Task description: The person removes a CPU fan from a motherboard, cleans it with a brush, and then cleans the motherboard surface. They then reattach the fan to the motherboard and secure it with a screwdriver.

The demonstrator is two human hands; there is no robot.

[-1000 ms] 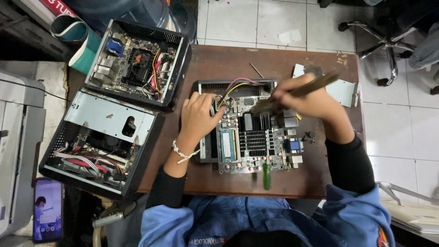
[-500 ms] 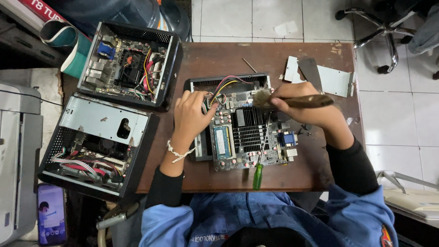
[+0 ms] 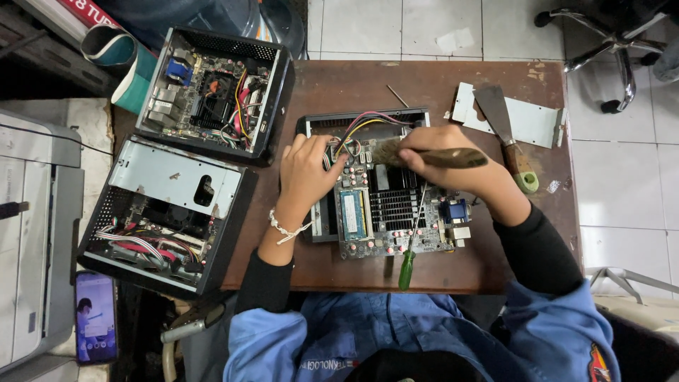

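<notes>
A green circuit board point(image 3: 385, 219) with a black finned heatsink lies in a small black computer case point(image 3: 322, 219) at the middle of the brown table point(image 3: 431, 85). My left hand point(image 3: 305, 170) rests on the board's left side, fingers spread near the coloured wires point(image 3: 361, 127). My right hand point(image 3: 453, 166) grips a dark-handled brush point(image 3: 435, 157), bristles pointing left onto the board's upper part. A green-handled screwdriver point(image 3: 409, 255) lies across the board's near edge.
Two more open computer cases point(image 3: 212, 92) point(image 3: 166, 216) sit at the table's left. A metal plate point(image 3: 527, 120) and a scraper with wooden handle point(image 3: 506, 134) lie at the right. A phone point(image 3: 94, 315) and a printer point(image 3: 32, 240) are at far left, and a chair base point(image 3: 608, 42) at upper right.
The brush has shifted slightly left over the board, and the handle has dropped to near level. My left hand stays on the board's left side.
</notes>
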